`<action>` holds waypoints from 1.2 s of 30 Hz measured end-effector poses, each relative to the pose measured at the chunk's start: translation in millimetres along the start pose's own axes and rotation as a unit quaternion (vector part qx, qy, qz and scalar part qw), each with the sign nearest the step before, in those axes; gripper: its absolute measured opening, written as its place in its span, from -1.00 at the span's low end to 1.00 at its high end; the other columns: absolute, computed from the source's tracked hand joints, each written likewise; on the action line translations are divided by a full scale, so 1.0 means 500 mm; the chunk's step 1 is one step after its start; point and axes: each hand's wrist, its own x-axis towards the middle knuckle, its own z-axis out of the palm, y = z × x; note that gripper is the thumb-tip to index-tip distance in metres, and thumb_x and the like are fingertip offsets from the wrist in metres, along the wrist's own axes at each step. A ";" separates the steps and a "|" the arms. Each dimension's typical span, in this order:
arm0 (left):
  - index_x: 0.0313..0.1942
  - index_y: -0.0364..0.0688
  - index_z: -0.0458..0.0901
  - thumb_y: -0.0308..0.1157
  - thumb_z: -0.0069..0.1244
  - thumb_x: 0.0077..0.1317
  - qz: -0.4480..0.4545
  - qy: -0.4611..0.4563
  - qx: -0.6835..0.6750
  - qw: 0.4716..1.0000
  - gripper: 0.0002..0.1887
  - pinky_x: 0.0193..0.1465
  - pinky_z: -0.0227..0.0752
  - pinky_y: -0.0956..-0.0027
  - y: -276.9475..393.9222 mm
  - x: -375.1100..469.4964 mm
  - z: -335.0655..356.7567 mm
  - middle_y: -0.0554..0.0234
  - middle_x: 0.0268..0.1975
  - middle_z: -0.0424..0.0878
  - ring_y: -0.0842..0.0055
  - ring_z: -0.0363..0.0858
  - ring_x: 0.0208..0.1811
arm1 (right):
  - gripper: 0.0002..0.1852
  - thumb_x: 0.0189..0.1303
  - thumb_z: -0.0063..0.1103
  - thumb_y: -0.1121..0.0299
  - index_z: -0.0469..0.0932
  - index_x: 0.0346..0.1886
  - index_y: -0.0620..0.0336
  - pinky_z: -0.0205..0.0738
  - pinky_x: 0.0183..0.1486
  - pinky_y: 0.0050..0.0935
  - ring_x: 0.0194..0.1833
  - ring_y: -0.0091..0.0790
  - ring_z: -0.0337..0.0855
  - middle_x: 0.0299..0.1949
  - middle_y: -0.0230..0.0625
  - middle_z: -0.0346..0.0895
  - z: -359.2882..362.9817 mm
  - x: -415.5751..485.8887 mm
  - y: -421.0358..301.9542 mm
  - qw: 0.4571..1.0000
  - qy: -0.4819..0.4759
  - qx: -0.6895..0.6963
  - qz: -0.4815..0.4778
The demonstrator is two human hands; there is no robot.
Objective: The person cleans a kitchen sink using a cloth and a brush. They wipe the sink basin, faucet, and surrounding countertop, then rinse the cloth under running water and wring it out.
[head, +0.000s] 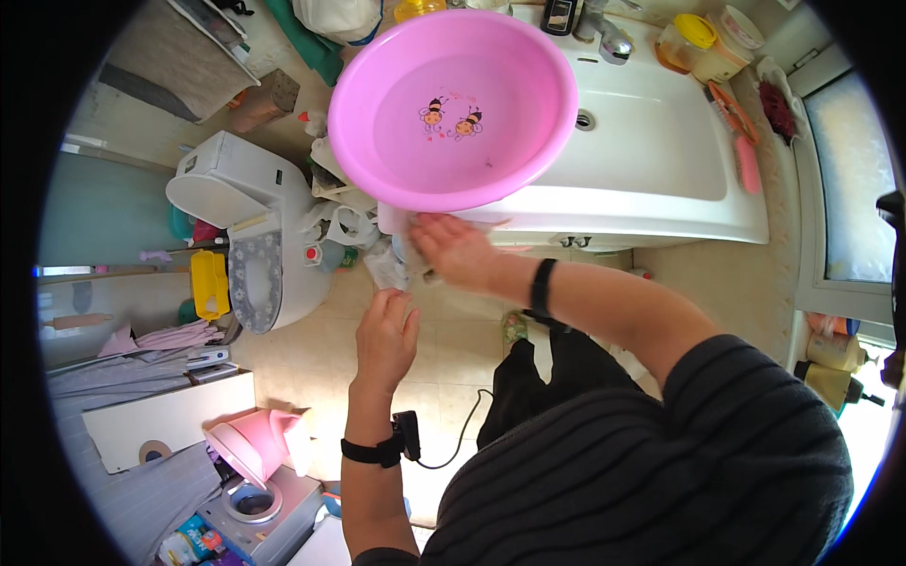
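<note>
A pink plastic basin (453, 113) with printed bees rests over the left part of a white sink (651, 127). Just below the basin's near rim is my right hand (453, 247), blurred, with its fingers stretched over the sink's front edge; a pale, blurred thing shows under the fingers, and whether I hold it cannot be told. My left hand (387, 329) is lower and to the left, fingers slightly bent, close below a crumpled clear plastic bag (386, 265). Its fingertips come near the bag's lower end; contact is unclear. Both wrists wear black straps.
A faucet (614, 46) stands behind the sink, with brushes (743, 141) on its right rim. A toilet (262, 233) with raised lid, plastic bottles (328, 256) and white bags (350, 225) are to the left. A pink bucket (258, 442) lies lower left. A cable (463, 446) hangs from the left wrist device.
</note>
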 end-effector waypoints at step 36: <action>-0.02 -0.32 0.60 -0.31 0.01 0.38 0.178 -0.083 -0.006 0.981 -0.71 0.17 0.37 0.10 0.278 0.361 0.315 0.01 0.05 0.58 0.07 0.51 0.11 | -0.54 0.37 0.02 0.06 0.49 0.22 0.09 0.08 0.49 0.00 0.41 -0.21 0.34 0.35 -0.16 0.39 -0.314 -0.329 0.285 0.964 -0.058 -0.072 0.251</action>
